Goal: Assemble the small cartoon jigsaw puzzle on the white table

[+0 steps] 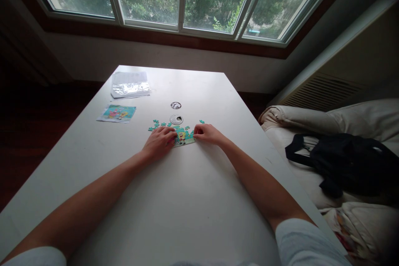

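Note:
A partly joined jigsaw puzzle [184,136] lies on the white table, showing a yellow cartoon figure on a teal and green ground. Across its left side rests my left hand [160,140], fingers stretched out and covering part of the picture. My right hand [207,134] is closed in a pinch at the puzzle's right edge, on a jigsaw piece mostly hidden by the fingertips. Several loose teal pieces [155,124] are scattered behind my left hand. Another loose piece [202,121] lies just behind my right hand.
Two round cut-outs [176,119] sit in the table [187,208] behind the puzzle. At the left are a cartoon picture sheet [118,113] and a clear plastic packet with papers [131,84]. A dark bag [352,164] lies on the pale sofa [280,133] at right.

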`<state>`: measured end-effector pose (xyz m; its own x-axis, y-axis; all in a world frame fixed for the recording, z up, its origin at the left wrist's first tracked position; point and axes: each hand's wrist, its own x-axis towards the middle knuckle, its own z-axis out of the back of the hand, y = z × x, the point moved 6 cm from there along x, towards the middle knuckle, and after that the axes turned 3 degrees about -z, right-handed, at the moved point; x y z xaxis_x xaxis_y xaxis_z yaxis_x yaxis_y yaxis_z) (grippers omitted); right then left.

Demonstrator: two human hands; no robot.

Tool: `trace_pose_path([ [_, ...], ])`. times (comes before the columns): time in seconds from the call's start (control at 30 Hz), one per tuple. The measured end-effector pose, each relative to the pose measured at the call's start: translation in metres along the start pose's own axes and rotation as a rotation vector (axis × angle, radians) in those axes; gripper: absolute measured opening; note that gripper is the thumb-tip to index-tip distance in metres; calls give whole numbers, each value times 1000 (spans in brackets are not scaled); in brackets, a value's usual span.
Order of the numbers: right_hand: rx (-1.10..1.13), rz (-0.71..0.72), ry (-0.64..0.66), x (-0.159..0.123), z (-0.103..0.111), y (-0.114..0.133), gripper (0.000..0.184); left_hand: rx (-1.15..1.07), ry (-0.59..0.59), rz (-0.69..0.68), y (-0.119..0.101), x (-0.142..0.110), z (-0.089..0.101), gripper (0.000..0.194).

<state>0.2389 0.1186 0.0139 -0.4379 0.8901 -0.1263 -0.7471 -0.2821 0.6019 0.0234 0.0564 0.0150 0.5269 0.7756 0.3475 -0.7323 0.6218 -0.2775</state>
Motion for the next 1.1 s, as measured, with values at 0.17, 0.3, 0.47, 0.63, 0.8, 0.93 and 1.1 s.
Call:
trace_pose_path([
  [0.17,-41,26,41,-1,-2,2,17,-2,4,0,0,0,0,29],
  [0.3,-85,30,42,-2,-5,5,18,-2,6,-2,0,0,0,28],
  [0.47,-72,17,52,0,-5,3,14,9,5,-2,0,0,0,29],
  [0.63,-78,22,56,1,-4,2,12,4,3,-2,1,0,0,28],
  [0.8,-59,27,23,3,-3,1,14,-13,1,4,1,0,0,28],
  [0.93,-30,-14,-227,5,8,-12,19,-8,3,-5,1,1,-1,28],
  [1.1,-116,-64,-473,6,18,-36,18,-13,16,-39,-2,1,-1,29],
])
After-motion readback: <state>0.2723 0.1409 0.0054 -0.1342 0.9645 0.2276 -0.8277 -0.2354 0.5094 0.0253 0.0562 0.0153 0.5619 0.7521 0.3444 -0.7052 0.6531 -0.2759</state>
